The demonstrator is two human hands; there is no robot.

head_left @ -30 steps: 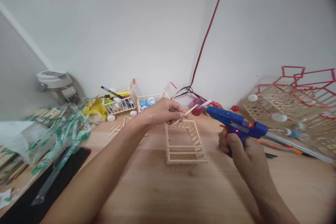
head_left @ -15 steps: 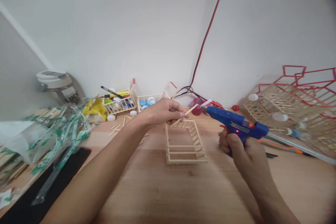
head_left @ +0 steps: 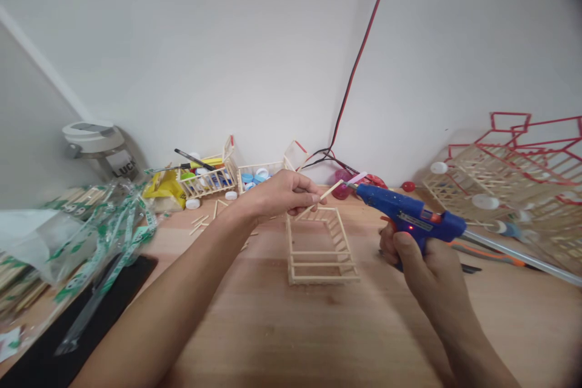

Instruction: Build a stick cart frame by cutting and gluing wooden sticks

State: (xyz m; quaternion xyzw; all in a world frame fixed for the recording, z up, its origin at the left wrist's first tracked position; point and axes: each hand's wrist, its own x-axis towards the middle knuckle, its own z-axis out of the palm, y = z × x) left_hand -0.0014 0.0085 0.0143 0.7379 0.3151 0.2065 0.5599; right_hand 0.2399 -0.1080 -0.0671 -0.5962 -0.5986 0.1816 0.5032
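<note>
Between the fingertips of my left hand [head_left: 291, 193] is pinched a thin wooden stick [head_left: 332, 188], its far end pointing up and right. My right hand [head_left: 425, 260] is wrapped round the handle of a blue hot glue gun [head_left: 391, 203], whose small red light is lit. The gun's nozzle is at the tip of the stick; whether they touch I cannot tell. A clear glue stick [head_left: 518, 254] juts from the gun's back. Under the left hand, a rectangular frame of wooden sticks [head_left: 324, 280] rests on the table, with crossbars near its front end.
Loose short sticks [head_left: 199, 225] lie left of the frame. Behind are a small stick cart [head_left: 209, 182], blue bottle caps [head_left: 260, 176] and a red-black cable [head_left: 359, 60]. Larger red-trimmed stick models [head_left: 491, 163] stand right. Plastic packaging [head_left: 109, 254] and a lidded jug [head_left: 102, 148] occupy the left.
Almost nothing differs. Both hands, the stick and the glue gun hold the same positions, with the nozzle still at the stick's tip.
</note>
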